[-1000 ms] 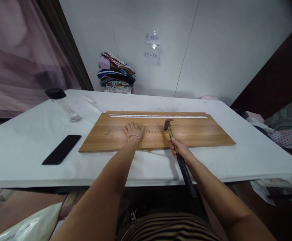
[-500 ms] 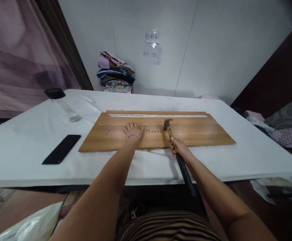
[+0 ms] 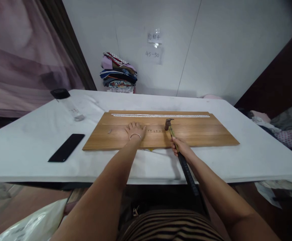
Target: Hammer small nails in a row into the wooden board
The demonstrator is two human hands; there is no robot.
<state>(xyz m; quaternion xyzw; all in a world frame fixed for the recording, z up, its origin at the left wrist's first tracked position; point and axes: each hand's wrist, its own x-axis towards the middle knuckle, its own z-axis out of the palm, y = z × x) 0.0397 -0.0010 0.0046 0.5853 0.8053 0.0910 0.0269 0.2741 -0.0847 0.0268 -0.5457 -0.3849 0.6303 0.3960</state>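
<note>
My left hand (image 3: 135, 130) lies flat with spread fingers on a wooden board (image 3: 206, 134), a thin bracelet round its wrist. My right hand (image 3: 180, 146) is wrapped round the shaft of a claw hammer (image 3: 189, 174), which has a dark grip and a rusty head. The head is over the board at the right end of a row of several nails (image 3: 155, 131) standing in the wood; whether it touches one I cannot tell. To the left of my left hand a few loose nails (image 3: 110, 131) lie on the board.
Two white strips (image 3: 161, 116) run along the board's far side. A black phone (image 3: 67, 147) and a clear bottle with a black lid (image 3: 72, 108) lie on the white table (image 3: 30, 147), left of the board. Folded clothes (image 3: 119, 73) are stacked by the wall.
The whole view has shifted slightly, so everything appears a little further right. Both hands and the hammer keep nearly the same place over the board.
</note>
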